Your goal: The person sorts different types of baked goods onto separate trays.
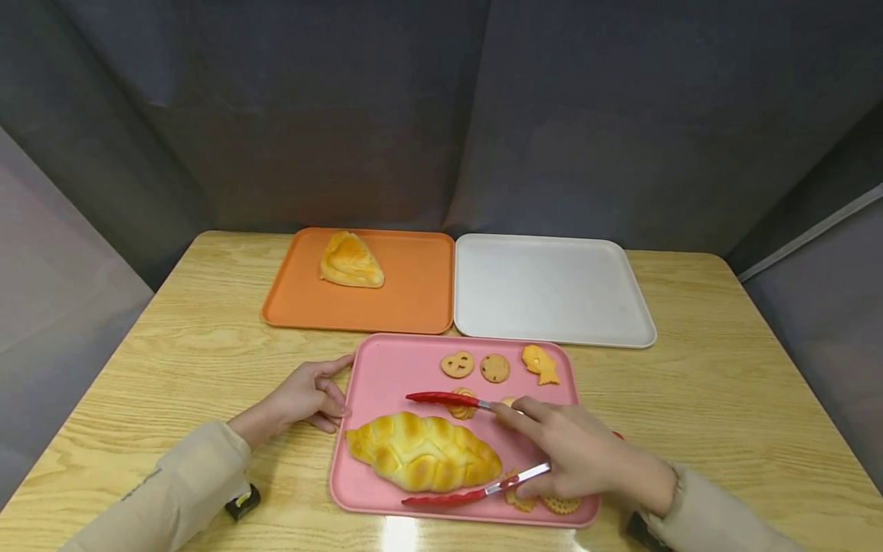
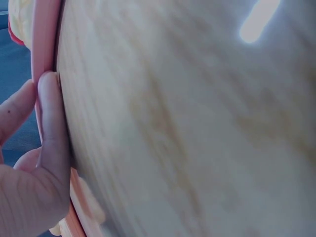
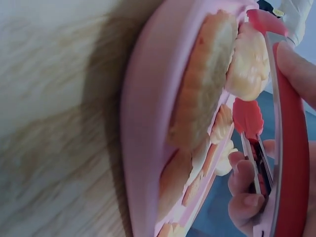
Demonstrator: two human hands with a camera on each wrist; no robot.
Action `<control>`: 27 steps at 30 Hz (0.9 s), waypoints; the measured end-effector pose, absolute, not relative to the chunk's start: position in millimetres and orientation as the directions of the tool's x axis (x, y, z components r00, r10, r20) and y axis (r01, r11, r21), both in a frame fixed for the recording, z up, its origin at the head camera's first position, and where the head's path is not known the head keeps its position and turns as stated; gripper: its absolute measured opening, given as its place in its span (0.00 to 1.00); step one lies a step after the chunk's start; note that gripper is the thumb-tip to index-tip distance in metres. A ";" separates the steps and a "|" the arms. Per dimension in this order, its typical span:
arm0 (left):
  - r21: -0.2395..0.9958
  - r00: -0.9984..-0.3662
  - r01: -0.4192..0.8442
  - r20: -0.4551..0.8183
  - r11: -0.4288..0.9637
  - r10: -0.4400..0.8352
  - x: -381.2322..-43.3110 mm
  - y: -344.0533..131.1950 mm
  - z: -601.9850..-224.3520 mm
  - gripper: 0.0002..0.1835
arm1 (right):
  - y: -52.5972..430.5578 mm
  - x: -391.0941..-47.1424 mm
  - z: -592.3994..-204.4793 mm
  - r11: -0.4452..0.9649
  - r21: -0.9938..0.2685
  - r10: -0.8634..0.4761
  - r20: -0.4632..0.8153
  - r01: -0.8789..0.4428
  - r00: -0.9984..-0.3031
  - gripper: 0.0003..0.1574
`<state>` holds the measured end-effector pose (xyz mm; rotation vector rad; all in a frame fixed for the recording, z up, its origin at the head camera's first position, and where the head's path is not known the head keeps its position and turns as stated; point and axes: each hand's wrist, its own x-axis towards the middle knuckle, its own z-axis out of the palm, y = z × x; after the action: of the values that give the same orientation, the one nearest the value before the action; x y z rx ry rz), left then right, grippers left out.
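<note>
In the head view, my right hand (image 1: 576, 448) grips a pair of tongs (image 1: 519, 478) with red tips and silver arms. The tongs are spread wide over a braided bread loaf (image 1: 424, 452), one red tip beyond it and the other along its near side. The loaf lies on a pink tray (image 1: 393, 368). My left hand (image 1: 303, 397) holds this tray's left rim; in the left wrist view its fingers (image 2: 52, 113) lie against the rim. In the right wrist view, the thumb and fingers hold the red tong handle (image 3: 291, 148).
On the pink tray also lie a heart-shaped cookie (image 1: 457, 364), a round cookie (image 1: 494, 368), a fish-shaped cookie (image 1: 540, 364) and several others. Behind stand an orange tray (image 1: 414, 284) with a triangular pastry (image 1: 351, 261) and a white tray (image 1: 548, 287).
</note>
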<state>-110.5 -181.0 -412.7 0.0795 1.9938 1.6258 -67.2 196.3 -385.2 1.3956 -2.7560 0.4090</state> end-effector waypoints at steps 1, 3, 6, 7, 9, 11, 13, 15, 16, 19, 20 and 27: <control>0.919 -0.842 -0.295 -0.380 0.263 0.384 -110.4 -181.0 -412.8 0.45 | 195.3 -67.2 -385.5 0.563 -0.218 -0.790 0.140 -0.797 -0.597 0.54; 0.919 -0.842 -0.296 -0.380 0.262 0.383 -110.4 -181.0 -413.0 0.45 | 192.9 -67.1 -386.2 0.559 -0.211 -0.795 0.137 -0.802 -0.591 0.54; 0.919 -0.842 -0.296 -0.380 0.261 0.382 -110.5 -181.0 -413.4 0.45 | 189.8 -66.8 -387.0 0.553 -0.210 -0.801 0.130 -0.806 -0.584 0.53; 0.919 -0.842 -0.296 -0.380 0.261 0.382 -110.5 -181.0 -413.4 0.45 | 188.9 -66.7 -387.0 0.550 -0.213 -0.804 0.125 -0.807 -0.581 0.52; 0.919 -0.842 -0.296 -0.380 0.261 0.382 -110.6 -181.1 -413.5 0.45 | 187.4 -66.7 -386.4 0.543 -0.219 -0.809 0.120 -0.810 -0.575 0.50; 0.918 -0.842 -0.297 -0.381 0.261 0.382 -110.7 -181.1 -413.7 0.45 | 186.3 -66.8 -385.2 0.536 -0.223 -0.814 0.117 -0.814 -0.569 0.48; 0.918 -0.842 -0.301 -0.383 0.260 0.380 -111.0 -181.1 -413.7 0.45 | 185.7 -66.8 -383.7 0.531 -0.228 -0.820 0.106 -0.816 -0.563 0.46; 0.917 -0.842 -0.304 -0.386 0.258 0.378 -111.4 -181.1 -413.7 0.46 | 185.5 -66.5 -382.5 0.529 -0.230 -0.823 0.097 -0.817 -0.560 0.45; 0.917 -0.842 -0.306 -0.386 0.257 0.377 -111.6 -181.1 -413.7 0.45 | 185.5 -66.3 -381.9 0.530 -0.230 -0.823 0.092 -0.816 -0.561 0.45; 0.916 -0.842 -0.308 -0.388 0.257 0.375 -111.9 -180.9 -413.4 0.45 | 185.8 -65.4 -381.3 0.537 -0.228 -0.821 0.081 -0.812 -0.565 0.44; 0.916 -0.842 -0.308 -0.389 0.257 0.375 -112.0 -180.9 -413.3 0.45 | 186.0 -65.2 -381.3 0.539 -0.224 -0.820 0.083 -0.812 -0.567 0.44; 0.915 -0.837 -0.314 -0.392 0.252 0.382 -111.4 -181.4 -413.1 0.45 | 188.2 -63.9 -380.9 0.548 -0.217 -0.806 0.123 -0.808 -0.579 0.44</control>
<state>-111.4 -181.4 -413.1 0.0614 1.9749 1.6345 -63.9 188.2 -380.9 1.4369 -2.7560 0.3931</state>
